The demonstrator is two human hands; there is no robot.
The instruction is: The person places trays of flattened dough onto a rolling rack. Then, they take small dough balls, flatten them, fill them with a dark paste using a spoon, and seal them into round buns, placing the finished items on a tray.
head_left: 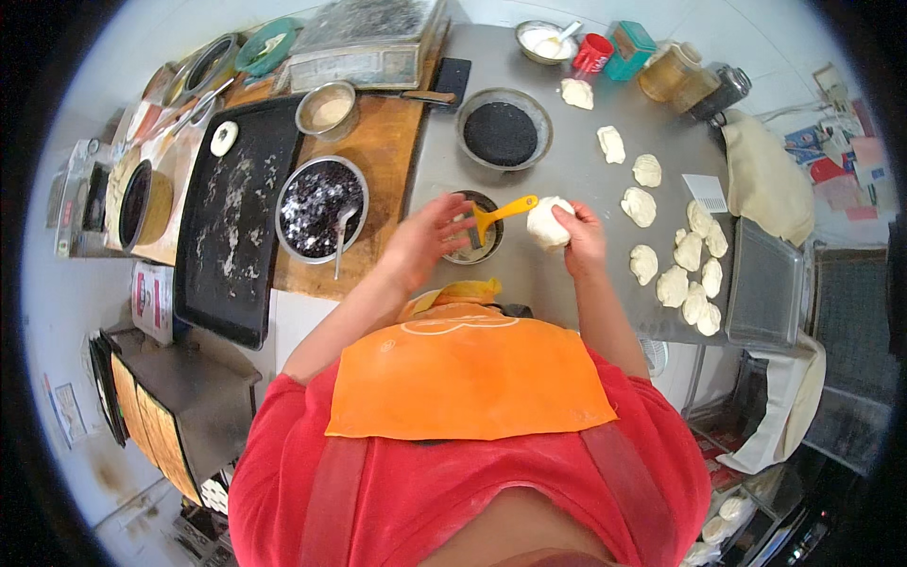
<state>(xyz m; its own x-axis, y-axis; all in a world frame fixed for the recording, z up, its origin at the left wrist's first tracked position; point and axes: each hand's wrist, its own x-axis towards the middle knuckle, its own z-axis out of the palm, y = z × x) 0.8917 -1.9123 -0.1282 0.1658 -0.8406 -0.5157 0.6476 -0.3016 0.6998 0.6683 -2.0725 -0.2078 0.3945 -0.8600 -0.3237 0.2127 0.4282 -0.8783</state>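
A pale lump of dough (547,225) is in my right hand (588,239), pinched between thumb and fingers above the metal table. To its left my left hand (425,237) is spread and slightly blurred, with nothing seen in it. Its fingertips overlap the rim of a small metal bowl (498,237). Across that bowl rests a brush with a yellow handle (511,208), its head partly behind the fingers. Beyond stands a wide metal bowl of black seeds (500,132). Several dough pieces (672,285) lie to the right on the steel.
On the left, a black baking tray (234,205) carries one round dough piece (224,139). Beside it is a bowl of dark filling with a spoon (322,205). A knife (427,96) lies farther back. Jars (669,71) and a red cup (593,53) stand at the back right.
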